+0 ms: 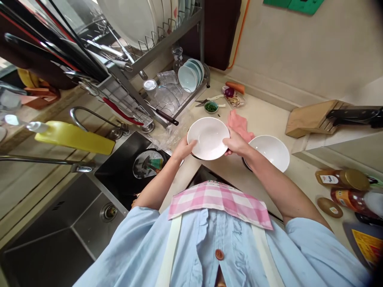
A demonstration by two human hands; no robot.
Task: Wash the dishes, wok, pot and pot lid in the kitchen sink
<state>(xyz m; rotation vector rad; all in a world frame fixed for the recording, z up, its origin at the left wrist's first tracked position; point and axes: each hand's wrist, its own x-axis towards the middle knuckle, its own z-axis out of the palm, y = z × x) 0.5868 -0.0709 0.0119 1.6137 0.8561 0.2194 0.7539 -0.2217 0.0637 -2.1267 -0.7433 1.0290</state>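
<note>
We observe a brushed stainless-steel sink at the left edge of the beige surface. Our left hand grips the left rim of a round white ceramic plate, held above the surface; our right hand grips its right rim. The fingers of both hands are closed on the plate. Just right of the plate lie a crumpled pink cloth and a deep white ceramic bowl. Further right, near the rear wall, stands a pale wooden knife block.
</note>
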